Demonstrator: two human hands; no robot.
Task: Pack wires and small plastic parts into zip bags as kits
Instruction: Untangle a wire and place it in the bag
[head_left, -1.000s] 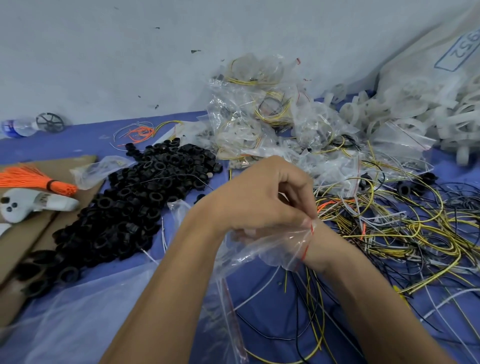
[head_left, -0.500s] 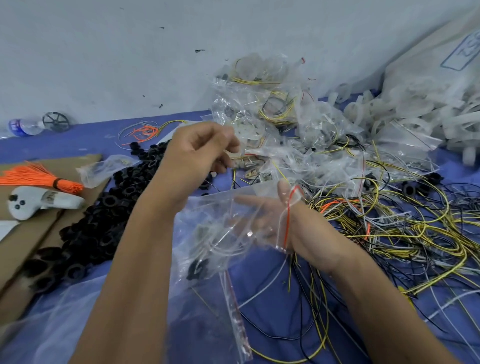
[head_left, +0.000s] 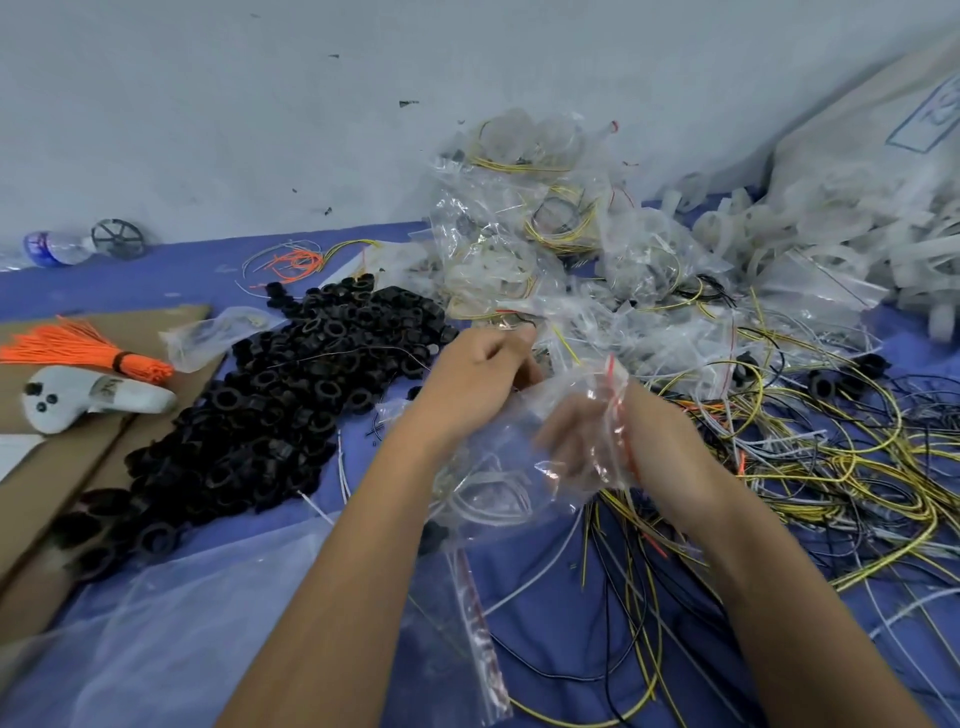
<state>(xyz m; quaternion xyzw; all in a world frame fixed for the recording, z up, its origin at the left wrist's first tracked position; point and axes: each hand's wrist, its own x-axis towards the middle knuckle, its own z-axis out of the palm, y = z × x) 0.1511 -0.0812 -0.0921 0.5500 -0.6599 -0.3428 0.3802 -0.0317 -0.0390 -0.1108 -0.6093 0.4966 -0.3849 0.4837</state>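
Nearest me, at six o'clock, a flat clear bag (head_left: 480, 629) with a red strip lay on the blue bench (head_left: 171, 283), over loose black and yellow wires (head_left: 623, 597). A big plastic sheet (head_left: 156, 634) spread toward seven o'clock.

Just past that, at the centre, the person held a zip bag (head_left: 524, 462) with white wire coiled inside. The right hand (head_left: 587, 441) was pushed into its red-edged mouth; through the film its fingers looked loosely spread, though blur kept me from being sure what they held. The left hand (head_left: 483, 374), at the bag's eleven o'clock, had its fingers curled, pinching the bag's upper edge as best I could tell.

At nine o'clock sat a heap of black rings (head_left: 270, 415). Beyond it, on cardboard (head_left: 67, 467), lay a white controller (head_left: 78, 397) and an orange bundle (head_left: 78, 351). At three o'clock the wire tangle (head_left: 831, 441) sprawled yellow, black and white.

Farther off, at twelve o'clock, packed bags (head_left: 545, 234) were piled against the wall (head_left: 260, 104). White rings (head_left: 831, 244) heaped at two o'clock before a sack (head_left: 872, 130). A bottle (head_left: 52, 249) and a black wheel (head_left: 118, 239) lay at ten o'clock.
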